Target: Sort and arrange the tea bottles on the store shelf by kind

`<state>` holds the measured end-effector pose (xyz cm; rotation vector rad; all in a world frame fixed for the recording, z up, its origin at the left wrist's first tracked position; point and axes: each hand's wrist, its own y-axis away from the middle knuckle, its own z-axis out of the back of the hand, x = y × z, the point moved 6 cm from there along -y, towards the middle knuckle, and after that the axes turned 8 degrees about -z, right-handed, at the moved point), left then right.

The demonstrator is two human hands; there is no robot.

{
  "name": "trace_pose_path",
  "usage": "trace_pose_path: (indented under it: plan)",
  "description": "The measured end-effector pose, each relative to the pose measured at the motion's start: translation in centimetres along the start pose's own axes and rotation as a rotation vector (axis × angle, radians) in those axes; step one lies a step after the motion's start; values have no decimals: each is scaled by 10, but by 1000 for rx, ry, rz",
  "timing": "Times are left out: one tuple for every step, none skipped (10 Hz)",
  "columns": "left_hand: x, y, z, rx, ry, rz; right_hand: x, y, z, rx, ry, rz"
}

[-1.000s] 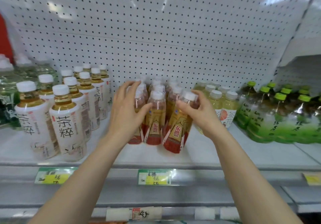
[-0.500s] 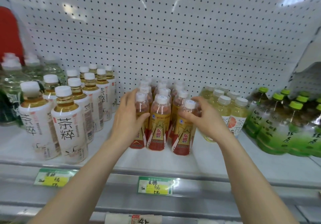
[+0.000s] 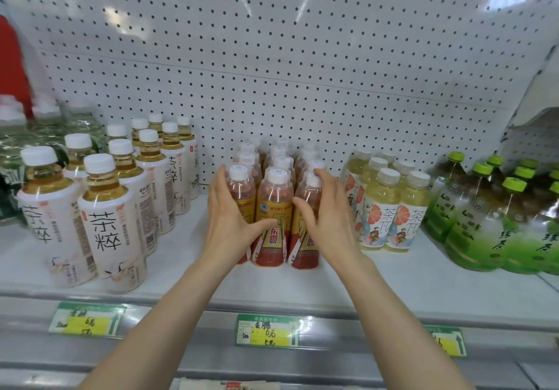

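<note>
White-label bottles [image 3: 112, 223] stand at left. My left hand [image 3: 230, 223] cups the left flank of the red bottles [image 3: 273, 208], thumb across the front. My right hand [image 3: 329, 223] wraps the right front one. The block stands upright between both palms, its rows running near to far. Yellow bottles [image 3: 390, 214] sit just right, so I'd squeeze inward.

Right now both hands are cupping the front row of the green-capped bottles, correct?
No. In the head view the left hand and right hand cup the front row of the red-label bottles, mid-shelf; the green-capped bottles stand untouched at the right.
</note>
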<state>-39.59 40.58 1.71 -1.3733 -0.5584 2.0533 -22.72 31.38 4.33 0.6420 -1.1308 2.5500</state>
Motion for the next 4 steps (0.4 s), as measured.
trace_pose_path:
  plan:
    - [2,-1,-2,-10,9,-9,0,0,-2,-44,-4,21]
    - [5,0,-2,-3,13,-33,-4,-1,-3,-19,-8,15]
    - [3,1,1,8,5,-32,-1,1,0,35,24,11]
    - [8,9,10,30,-27,-43,-3,-2,20,52,24,-18]
